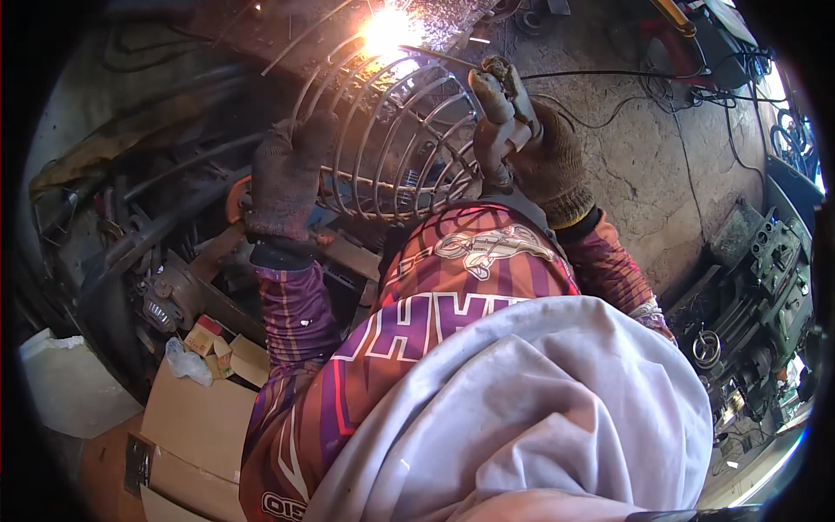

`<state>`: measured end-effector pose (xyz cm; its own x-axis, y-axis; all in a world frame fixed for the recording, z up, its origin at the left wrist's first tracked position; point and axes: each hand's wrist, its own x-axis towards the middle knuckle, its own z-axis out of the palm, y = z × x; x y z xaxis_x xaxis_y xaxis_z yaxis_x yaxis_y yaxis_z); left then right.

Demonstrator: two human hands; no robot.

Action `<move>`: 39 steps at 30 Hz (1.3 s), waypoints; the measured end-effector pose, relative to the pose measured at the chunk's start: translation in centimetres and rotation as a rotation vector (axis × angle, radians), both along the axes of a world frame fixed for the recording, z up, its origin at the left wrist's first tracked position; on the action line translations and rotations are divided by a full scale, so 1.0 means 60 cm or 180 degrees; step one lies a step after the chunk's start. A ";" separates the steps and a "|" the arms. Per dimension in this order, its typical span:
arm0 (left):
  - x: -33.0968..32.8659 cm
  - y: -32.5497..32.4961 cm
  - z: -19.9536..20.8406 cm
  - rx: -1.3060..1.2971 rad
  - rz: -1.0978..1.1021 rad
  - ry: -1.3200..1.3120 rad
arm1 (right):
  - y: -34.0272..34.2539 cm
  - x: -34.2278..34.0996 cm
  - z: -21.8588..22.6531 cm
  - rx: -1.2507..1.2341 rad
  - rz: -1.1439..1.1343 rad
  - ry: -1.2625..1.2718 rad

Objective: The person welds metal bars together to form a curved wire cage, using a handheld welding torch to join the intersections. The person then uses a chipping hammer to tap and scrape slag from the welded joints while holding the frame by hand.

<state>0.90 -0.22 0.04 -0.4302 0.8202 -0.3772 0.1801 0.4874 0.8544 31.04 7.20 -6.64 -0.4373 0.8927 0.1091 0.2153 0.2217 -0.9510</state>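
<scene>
A rounded cage of bent metal rods (355, 139) lies in front of my body, with a bright welding arc (391, 33) burning at its far end and sparks flying off to the right. My left hand (285, 178), in a dark knitted glove, grips the cage's left side; part of the fingers is hidden. In my gloved right hand (557, 165) is a welding electrode holder (494, 109), right of the cage. A thin electrode (444, 59) runs from its jaw leftward to the arc. Glare hides the spot being welded.
Dark metal bars and scrap (156, 209) crowd the left side. Below them lie opened cardboard boxes (196, 418) and a clear plastic bag (188, 362). Cables (626, 75) cross the concrete floor (631, 143) on the right. A lathe-like machine (757, 296) stands at the far right.
</scene>
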 end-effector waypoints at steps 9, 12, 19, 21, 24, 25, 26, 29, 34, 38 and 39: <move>-0.016 -0.010 -0.031 0.0360 -0.0122 0.0091 | -0.001 0.011 0.021 -0.0392 -0.0212 -0.0753; 0.017 -0.002 0.011 0.0084 0.0061 -0.0068 | 0.000 0.009 -0.010 -0.0603 -0.0507 -0.0087; 0.003 -0.002 0.002 0.0000 -0.0114 0.0187 | -0.004 0.009 0.003 -0.0743 -0.0279 0.0232; -0.001 -0.005 -0.005 -0.0006 -0.0152 0.0249 | -0.003 0.003 0.005 -0.0902 -0.0319 0.0188; -0.005 -0.010 -0.012 -0.0008 -0.0108 0.0227 | -0.002 0.007 0.010 -0.0416 -0.0314 -0.0360; -0.006 -0.010 -0.020 0.0152 -0.0134 0.0349 | -0.002 0.008 0.010 -0.0450 -0.0297 -0.0349; -0.007 -0.011 -0.023 0.0313 -0.0160 0.0471 | -0.003 0.008 0.009 -0.0484 -0.0280 -0.0337; 0.006 -0.007 0.005 -0.0242 0.0084 -0.0067 | 0.001 0.008 0.008 -0.0530 -0.0215 -0.0394; -0.013 -0.011 -0.022 0.0005 -0.0009 -0.0201 | -0.002 0.007 0.012 -0.0342 -0.0205 -0.0440; 0.015 -0.008 0.006 0.0086 0.0375 -0.0065 | -0.003 0.007 0.009 -0.0252 -0.0146 -0.0252; 0.009 -0.008 0.004 -0.0052 0.0263 -0.0051 | -0.006 0.010 0.005 -0.0377 -0.0175 -0.0109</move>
